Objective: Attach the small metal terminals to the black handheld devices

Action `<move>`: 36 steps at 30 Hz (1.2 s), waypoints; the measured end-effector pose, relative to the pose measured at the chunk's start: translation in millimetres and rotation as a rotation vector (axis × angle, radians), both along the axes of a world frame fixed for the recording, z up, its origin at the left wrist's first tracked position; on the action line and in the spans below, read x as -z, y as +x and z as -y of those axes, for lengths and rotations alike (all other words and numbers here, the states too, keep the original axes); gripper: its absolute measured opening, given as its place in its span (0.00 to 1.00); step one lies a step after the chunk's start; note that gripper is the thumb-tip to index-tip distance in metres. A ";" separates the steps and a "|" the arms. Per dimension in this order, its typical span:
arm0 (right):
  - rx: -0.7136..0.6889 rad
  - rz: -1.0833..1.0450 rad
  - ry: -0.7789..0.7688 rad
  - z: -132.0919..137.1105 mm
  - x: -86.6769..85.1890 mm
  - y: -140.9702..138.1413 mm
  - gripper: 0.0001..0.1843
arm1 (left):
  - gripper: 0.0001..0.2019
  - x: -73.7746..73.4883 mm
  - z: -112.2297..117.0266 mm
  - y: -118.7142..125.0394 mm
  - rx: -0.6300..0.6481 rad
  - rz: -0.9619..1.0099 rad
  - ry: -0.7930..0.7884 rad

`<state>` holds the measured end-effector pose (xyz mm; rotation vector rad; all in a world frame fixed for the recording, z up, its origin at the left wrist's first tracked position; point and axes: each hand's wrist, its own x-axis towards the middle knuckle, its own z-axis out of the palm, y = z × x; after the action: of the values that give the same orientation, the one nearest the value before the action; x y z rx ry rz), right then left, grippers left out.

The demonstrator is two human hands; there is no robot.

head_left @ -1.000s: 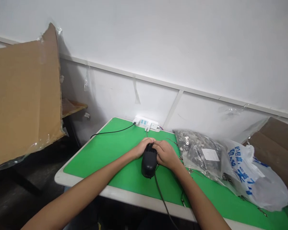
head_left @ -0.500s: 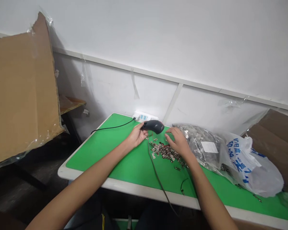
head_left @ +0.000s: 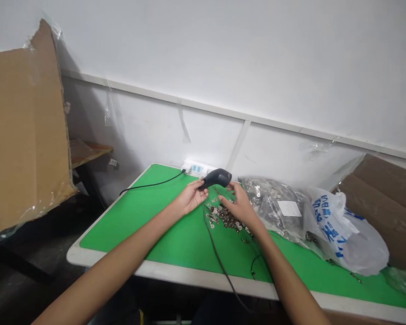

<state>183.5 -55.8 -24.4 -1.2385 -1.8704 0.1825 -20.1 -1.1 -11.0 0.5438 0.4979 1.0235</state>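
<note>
My left hand [head_left: 193, 197] is closed around the handle of a black handheld barcode scanner [head_left: 217, 178], held just above the green tabletop with its head to the right. Beside that head is my right hand [head_left: 239, 204], thumb and fingers apart. Its fingertips come very close to the scanner's underside; whether they touch, I cannot tell. Under and around the right hand lies a loose pile of small metal parts [head_left: 219, 215], partly hidden by it. A grey cable [head_left: 219, 259] runs from below the scanner over the table's front edge.
A white power strip [head_left: 199, 168] with a black plugged-in cord sits at the back of the green table [head_left: 128, 225]. On the right are a clear bag of metal parts [head_left: 274, 198] and a white plastic bag [head_left: 355, 239]. Cardboard [head_left: 23, 135] stands left.
My right hand has moved left and down, closer to the scanner's head. The scanner stays in my left hand and is tilted slightly differently. The whole view has shifted a little.
</note>
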 end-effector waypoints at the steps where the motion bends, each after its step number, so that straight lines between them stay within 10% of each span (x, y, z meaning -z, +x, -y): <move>1: -0.001 0.007 -0.004 0.0 0.2 -1.1 0.27 | 0.06 0.4 0.4 0.3 0.008 0.001 -0.006; 21: 0.298 0.303 -0.196 -27.4 19.3 43.6 0.06 | 0.10 -12.3 8.0 -4.4 -0.055 0.101 0.024; 36: -0.078 0.274 -0.470 -11.3 -12.3 64.6 0.06 | 0.23 -2.2 3.5 -0.7 -0.104 -0.026 0.223</move>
<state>248.1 -44.6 -12.1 -1.5669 -2.1919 0.5439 -20.8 -4.5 -8.8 0.7359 0.4405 1.1807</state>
